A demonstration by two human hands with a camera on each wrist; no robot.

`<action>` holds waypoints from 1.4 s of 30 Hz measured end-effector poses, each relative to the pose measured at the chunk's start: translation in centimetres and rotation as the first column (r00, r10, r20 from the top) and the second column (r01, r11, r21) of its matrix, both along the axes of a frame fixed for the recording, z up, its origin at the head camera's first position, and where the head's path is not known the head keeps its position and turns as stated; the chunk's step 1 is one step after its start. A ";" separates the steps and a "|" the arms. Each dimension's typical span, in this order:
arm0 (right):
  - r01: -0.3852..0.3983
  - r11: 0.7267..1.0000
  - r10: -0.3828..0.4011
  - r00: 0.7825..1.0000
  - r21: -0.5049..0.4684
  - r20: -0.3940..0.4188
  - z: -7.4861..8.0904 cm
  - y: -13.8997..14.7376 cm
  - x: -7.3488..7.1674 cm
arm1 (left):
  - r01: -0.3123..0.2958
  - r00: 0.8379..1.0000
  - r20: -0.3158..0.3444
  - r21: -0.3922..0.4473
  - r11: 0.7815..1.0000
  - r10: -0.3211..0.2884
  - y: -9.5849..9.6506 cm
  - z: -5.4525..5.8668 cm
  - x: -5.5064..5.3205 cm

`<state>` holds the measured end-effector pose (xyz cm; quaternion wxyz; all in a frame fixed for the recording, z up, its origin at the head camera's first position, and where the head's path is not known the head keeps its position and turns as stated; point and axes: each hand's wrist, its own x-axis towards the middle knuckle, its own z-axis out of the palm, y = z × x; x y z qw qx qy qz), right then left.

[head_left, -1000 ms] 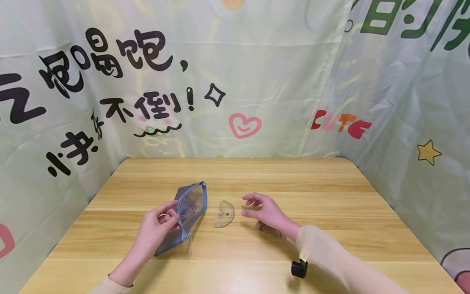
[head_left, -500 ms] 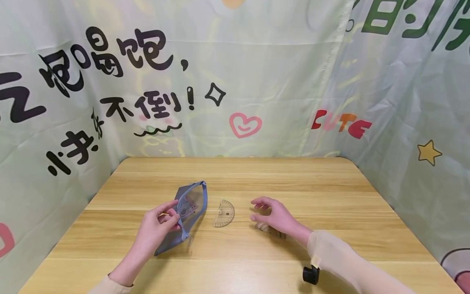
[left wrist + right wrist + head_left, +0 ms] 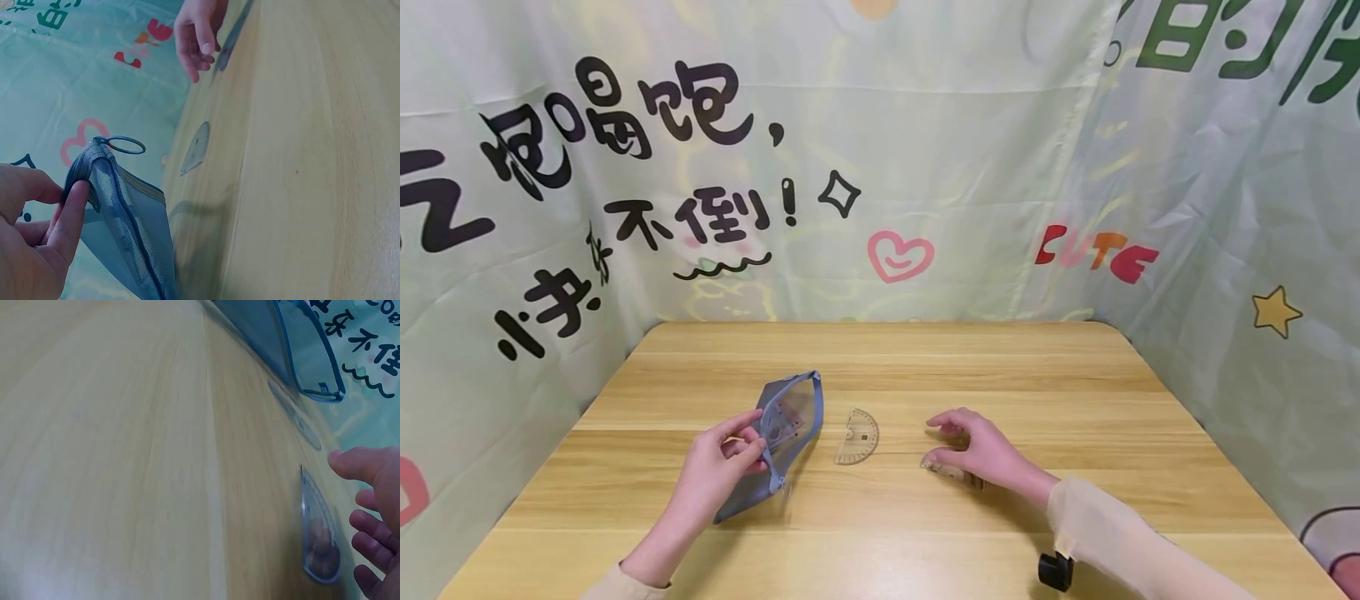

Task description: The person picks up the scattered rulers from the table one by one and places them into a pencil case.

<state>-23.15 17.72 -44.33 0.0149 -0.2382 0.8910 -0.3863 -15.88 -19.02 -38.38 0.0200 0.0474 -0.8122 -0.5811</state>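
Right hand [image 3: 981,448] being drawn rightward, fingers parted, empty, over clear half-round plastic piece [image 3: 958,475], apparently being reached for. Blue mesh zip pouch [image 3: 786,454] being pinched by left hand [image 3: 718,458]; clear semicircular plastic protractor [image 3: 859,437] being left on tabletop [image 3: 880,542] between hands.

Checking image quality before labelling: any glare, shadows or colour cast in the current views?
Head: pale glare on the near tabletop; left wrist: bluish cast, soft shadow on the wood beside the pouch; right wrist: bluish too, with what looks like the right hand showing on or through the nearer protractor.
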 end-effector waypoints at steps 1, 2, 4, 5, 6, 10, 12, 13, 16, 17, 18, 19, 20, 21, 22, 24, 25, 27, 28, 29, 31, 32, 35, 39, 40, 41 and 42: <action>-0.008 1.000 0.009 1.000 0.005 -0.009 0.0 0.2 0.0 | 0.000 1.000 0.000 0.000 1.000 0.000 0.0 0.0 0.0; -0.015 1.000 0.015 1.000 0.011 -0.015 -0.1 0.4 0.0 | 0.000 1.000 0.000 -0.002 1.000 0.000 0.0 0.0 0.0; -0.028 0.999 0.029 0.999 0.030 -0.025 0.0 0.7 0.1 | 0.000 1.000 0.000 -0.001 1.000 0.000 0.0 0.0 0.0; -0.034 0.999 0.035 0.999 0.042 -0.029 0.0 0.8 0.1 | 0.000 1.000 0.000 -0.001 1.000 0.000 0.0 0.0 0.0; -0.034 0.998 0.035 0.999 0.052 -0.027 0.0 1.0 0.1 | 0.001 1.000 0.000 -0.002 1.000 -0.001 0.0 0.0 0.0; -0.041 0.995 0.043 0.999 0.087 -0.018 -0.1 1.5 0.2 | 0.000 1.000 -0.002 -0.004 1.000 0.000 0.1 0.1 0.0; -0.043 0.994 0.045 0.999 0.096 -0.018 -0.1 1.8 0.2 | -0.001 1.000 -0.003 -0.004 1.000 0.001 0.1 0.0 0.0; -0.044 0.994 0.046 0.999 0.100 -0.020 -0.2 1.9 0.3 | 0.000 1.000 -0.005 -0.005 1.000 0.000 0.1 0.0 0.0; -0.044 0.992 0.048 0.998 0.115 -0.029 -0.2 2.1 0.4 | 0.002 1.000 -0.010 -0.008 1.000 -0.002 0.1 -0.1 0.0; -0.042 0.992 0.045 0.999 0.120 -0.027 -0.2 2.1 0.5 | 0.002 1.000 -0.011 -0.007 1.000 -0.002 0.1 -0.1 0.0; -0.041 0.991 0.044 0.999 0.126 -0.025 -0.2 2.2 0.6 | 0.000 1.000 -0.011 -0.007 1.000 0.000 0.0 -0.2 0.0; -0.038 0.990 0.041 0.999 0.134 -0.021 -0.2 2.2 0.6 | 0.000 1.000 -0.011 -0.007 1.000 0.000 0.0 -0.2 0.0; -0.035 0.989 0.038 0.999 0.141 -0.019 -0.2 2.3 0.7 | -0.001 1.000 -0.010 -0.008 1.000 0.001 0.0 -0.3 -0.1; -0.035 0.989 0.038 0.999 0.147 -0.017 -0.2 2.3 0.7 | -0.004 1.000 -0.010 -0.008 1.000 0.004 0.0 -0.3 -0.1; -0.035 0.988 0.038 0.999 0.151 -0.018 -0.2 2.4 0.7 | -0.005 1.000 -0.009 -0.008 1.000 0.005 0.0 -0.3 -0.1; -0.038 0.988 0.041 0.999 0.151 -0.015 -0.2 2.5 0.8 | -0.007 1.000 -0.010 -0.010 1.000 0.006 -0.1 -0.3 -0.1; -0.042 0.988 0.044 0.999 0.149 -0.016 -0.2 2.6 0.9 | -0.007 1.000 -0.011 -0.010 1.000 0.007 -0.1 -0.3 -0.2; -0.049 0.988 0.052 0.998 0.145 -0.018 -0.2 2.7 1.0 | -0.009 1.000 -0.011 -0.009 1.000 0.009 -0.1 -0.3 -0.2; -0.050 0.989 0.053 0.998 0.142 -0.017 -0.2 2.8 1.1 | -0.009 1.000 -0.012 -0.009 1.000 0.009 -0.1 -0.3 -0.3; -0.052 0.989 0.054 0.998 0.139 -0.015 -0.2 2.9 1.2 | -0.009 1.000 -0.012 -0.008 1.000 0.009 -0.1 -0.3 -0.3; -0.050 0.989 0.054 0.998 0.142 -0.019 -0.1 3.0 1.4 | -0.010 1.000 -0.011 -0.006 1.000 0.010 -0.1 -0.3 -0.4; -0.049 0.988 0.053 0.998 0.144 -0.023 -0.1 3.1 1.5 | -0.009 1.000 -0.013 -0.009 1.000 0.009 -0.1 -0.3 -0.4; -0.049 0.987 0.055 0.998 0.153 -0.034 -0.1 3.2 1.8 | -0.007 1.000 -0.013 -0.014 1.000 0.007 -0.1 -0.3 -0.4; -0.055 0.985 0.064 0.997 0.164 -0.052 -0.2 3.3 1.9 | -0.003 1.000 -0.015 -0.019 1.000 0.003 -0.1 -0.3 -0.3; -0.056 0.985 0.065 0.996 0.164 -0.055 -0.2 3.4 2.0 | -0.001 1.000 -0.015 -0.020 1.000 0.001 -0.1 -0.3 -0.2; -0.055 0.985 0.065 0.996 0.162 -0.057 -0.2 3.4 2.0 | -0.002 1.000 -0.015 -0.020 1.000 0.001 -0.1 -0.3 -0.2; -0.055 0.986 0.065 0.996 0.160 -0.060 -0.2 3.4 2.0 | -0.003 1.000 -0.015 -0.019 1.000 0.003 -0.1 -0.3 -0.2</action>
